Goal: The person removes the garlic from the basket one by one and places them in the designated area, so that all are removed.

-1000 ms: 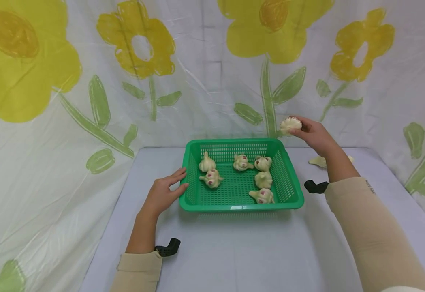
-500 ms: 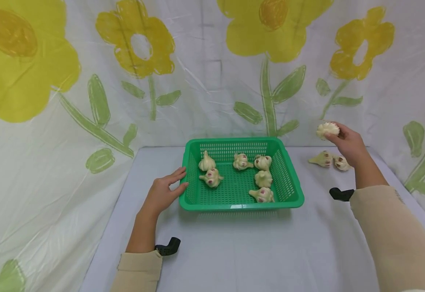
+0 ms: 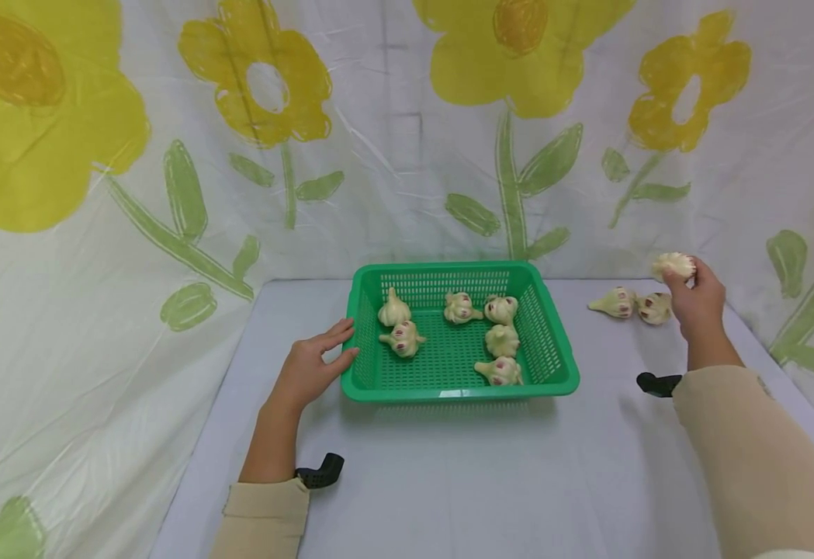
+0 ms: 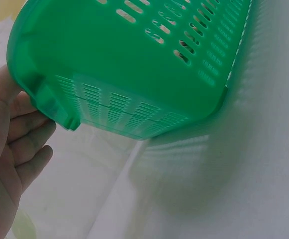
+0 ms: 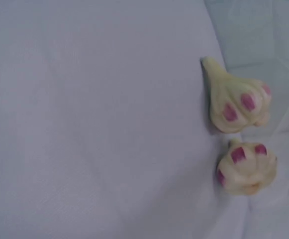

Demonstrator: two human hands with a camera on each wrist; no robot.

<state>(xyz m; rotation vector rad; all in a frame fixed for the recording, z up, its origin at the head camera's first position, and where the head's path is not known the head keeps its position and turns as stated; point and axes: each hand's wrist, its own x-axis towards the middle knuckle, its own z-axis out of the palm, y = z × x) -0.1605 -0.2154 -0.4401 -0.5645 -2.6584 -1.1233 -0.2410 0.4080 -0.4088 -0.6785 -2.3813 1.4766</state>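
Observation:
My right hand [image 3: 701, 301] pinches a pale garlic bulb [image 3: 673, 267] above the right back of the table. Just below and left of it, two more bulbs with purple patches lie side by side: a long-necked garlic bulb [image 5: 238, 99] and a rounder garlic bulb [image 5: 246, 168]. The held bulb is outside the right wrist view. A green plastic basket [image 3: 458, 394] stands mid-table with several garlic bulbs [image 3: 501, 340] inside. My left hand [image 3: 309, 371] touches its left rim with fingers extended; in the left wrist view the fingers [image 4: 32, 137] lie against the basket's rim [image 4: 54, 107].
A white cloth covers the table [image 3: 448, 473]. Behind and at the sides hangs a white curtain [image 3: 379, 194] with painted yellow flowers. Black wrist cameras sit at both cuffs.
My right hand has carried the garlic bulb from beside the basket's back right corner to the right, over near the two table bulbs. My left hand has stayed at the rim.

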